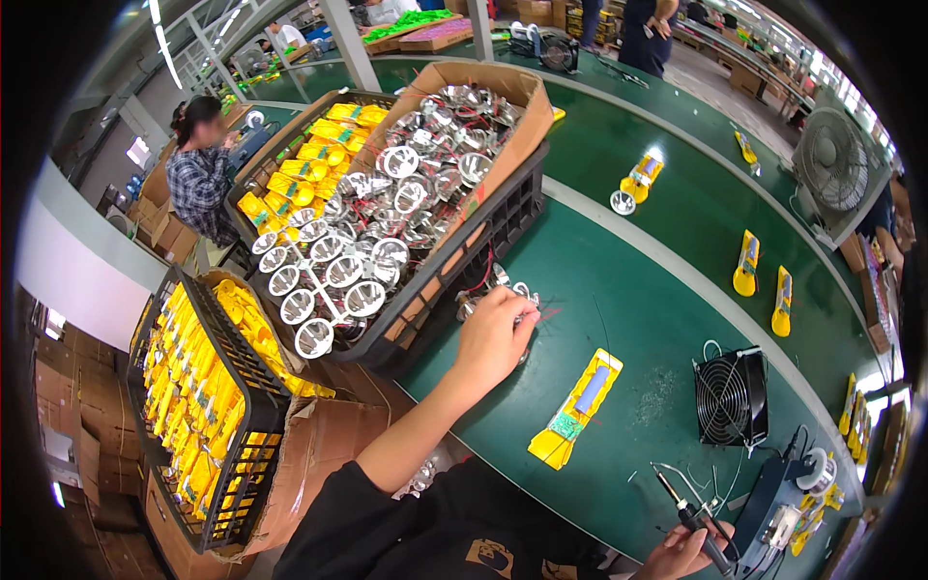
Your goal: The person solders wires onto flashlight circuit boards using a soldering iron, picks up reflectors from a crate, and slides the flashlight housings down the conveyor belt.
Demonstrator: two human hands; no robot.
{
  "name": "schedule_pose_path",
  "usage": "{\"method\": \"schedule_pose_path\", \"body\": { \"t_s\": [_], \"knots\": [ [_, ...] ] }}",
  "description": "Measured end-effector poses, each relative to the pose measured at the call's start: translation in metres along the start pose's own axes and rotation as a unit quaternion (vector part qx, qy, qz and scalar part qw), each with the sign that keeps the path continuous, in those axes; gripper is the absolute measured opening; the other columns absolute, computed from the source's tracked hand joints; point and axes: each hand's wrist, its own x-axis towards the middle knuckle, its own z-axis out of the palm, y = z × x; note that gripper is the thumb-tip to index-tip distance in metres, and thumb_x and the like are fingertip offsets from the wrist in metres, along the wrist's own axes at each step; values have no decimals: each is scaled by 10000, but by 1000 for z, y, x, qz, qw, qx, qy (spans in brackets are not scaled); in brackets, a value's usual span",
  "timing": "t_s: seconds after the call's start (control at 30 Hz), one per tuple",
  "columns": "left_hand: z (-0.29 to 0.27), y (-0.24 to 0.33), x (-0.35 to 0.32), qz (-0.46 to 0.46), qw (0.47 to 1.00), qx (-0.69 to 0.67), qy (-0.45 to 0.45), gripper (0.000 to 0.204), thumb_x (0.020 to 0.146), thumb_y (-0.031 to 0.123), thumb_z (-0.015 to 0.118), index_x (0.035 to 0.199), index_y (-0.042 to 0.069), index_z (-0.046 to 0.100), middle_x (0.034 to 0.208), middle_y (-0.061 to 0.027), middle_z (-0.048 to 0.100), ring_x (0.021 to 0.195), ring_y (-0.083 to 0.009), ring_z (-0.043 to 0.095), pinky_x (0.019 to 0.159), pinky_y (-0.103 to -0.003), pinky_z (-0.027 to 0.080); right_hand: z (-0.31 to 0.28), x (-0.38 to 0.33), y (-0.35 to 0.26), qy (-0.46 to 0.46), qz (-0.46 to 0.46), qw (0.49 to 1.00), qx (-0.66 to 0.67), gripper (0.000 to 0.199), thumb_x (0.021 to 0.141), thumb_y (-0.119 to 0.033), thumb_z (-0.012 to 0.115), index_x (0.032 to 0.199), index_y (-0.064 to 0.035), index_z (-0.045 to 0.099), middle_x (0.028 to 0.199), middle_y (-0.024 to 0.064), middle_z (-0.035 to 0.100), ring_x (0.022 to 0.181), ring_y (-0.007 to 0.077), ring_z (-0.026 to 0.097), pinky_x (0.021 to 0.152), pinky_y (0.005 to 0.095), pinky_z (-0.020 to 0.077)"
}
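Head view, sweeping left to right: at lower left a black crate brims with yellow housings. Up centre, a cardboard box holds silver reflectors. The left hand, mid-frame, has its fingers closed on a wired reflector just beside that box. A yellow housing lies open on the green bench, right of the hand. At the bottom right, the right hand grips a soldering iron, near a small black fan.

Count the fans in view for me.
2. A small black square fan lies on the green bench near the right hand. A grey round fan stands at the far right edge. Others may be hidden.
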Motion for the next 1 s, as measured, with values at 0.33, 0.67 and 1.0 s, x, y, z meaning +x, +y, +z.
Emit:
{"method": "schedule_pose_path", "body": {
  "t_s": [0.33,0.67,1.0],
  "knots": [
    [-17,16,-45,-83,945,-304,86,28,818,20,478,828,-6,476,715,-98,517,657,-162,518,592,-267,408,1,14,12,-120,-43,990,53,280,793,-198,569,850,-17,364,612,39,421,383,37,355,340,138,267],
    [-16,51,-128,-202,957,-202,-56,94,753,84,617,719,32,546,537,-23,500,436,-86,440,415,-220,336,10,12,19,-108,-26,994,22,377,754,-273,627,775,-39,332,559,40,449,340,46,392,310,122,289],
    [2,61,-130,-146,980,-130,-23,104,700,48,660,710,30,558,792,-62,511,463,-93,416,421,-232,330,56,1,-7,-221,-98,970,-36,411,728,-337,605,757,-33,330,659,31,339,496,104,384,552,207,334]
  ]
}}
